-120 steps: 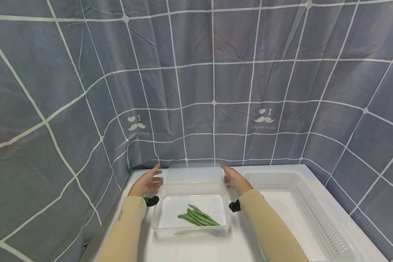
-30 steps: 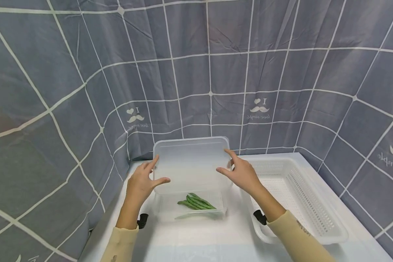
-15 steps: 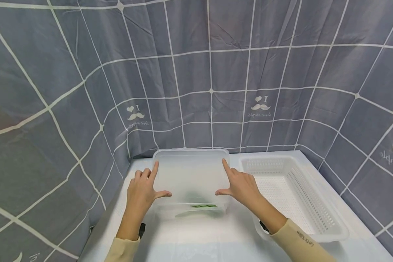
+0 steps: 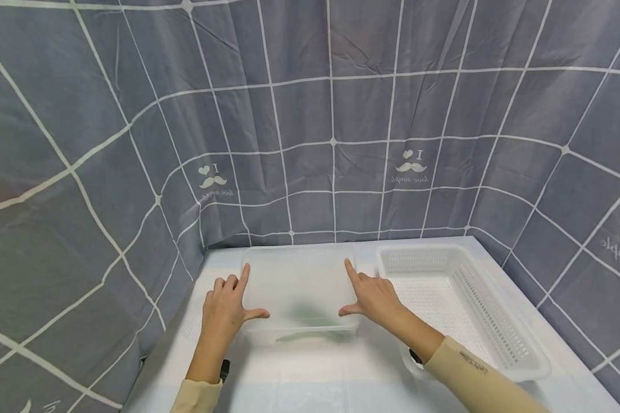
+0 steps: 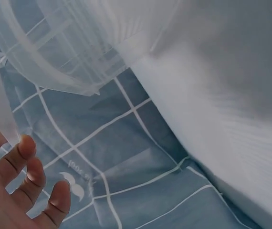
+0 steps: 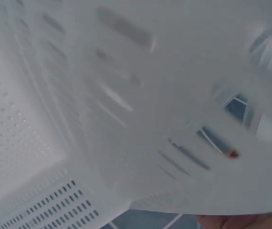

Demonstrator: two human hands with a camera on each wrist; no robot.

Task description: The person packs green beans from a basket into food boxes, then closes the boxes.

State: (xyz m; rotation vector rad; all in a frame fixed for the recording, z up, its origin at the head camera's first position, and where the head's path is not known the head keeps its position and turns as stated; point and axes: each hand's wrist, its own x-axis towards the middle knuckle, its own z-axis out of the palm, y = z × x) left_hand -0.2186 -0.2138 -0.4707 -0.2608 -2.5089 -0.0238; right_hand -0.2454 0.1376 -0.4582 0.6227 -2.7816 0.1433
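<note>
A frosted plastic lid (image 4: 299,278) lies over the clear rectangular box (image 4: 260,339) in the head view, lined up with its rim. Several green beans (image 4: 315,335) show as a blurred green patch through the plastic. My left hand (image 4: 222,307) holds the lid's left side, thumb on top and index finger along the edge. In the left wrist view, fingertips (image 5: 27,145) meet the lid's edge (image 5: 0,100), which stands apart from the box (image 5: 59,78). The right hand (image 4: 376,295) grips the opposite side likewise; the basket wall mostly hides it in the right wrist view.
A white perforated basket (image 4: 488,310) stands right of the box, under my right forearm. Both rest on a white table (image 4: 294,393). Behind and at the sides hangs a grey-blue gridded curtain (image 4: 310,115).
From beyond the box, my hands have brought the lid up and over it. The lid has tipped down from upright to nearly flat, covering the beans that lay in plain sight.
</note>
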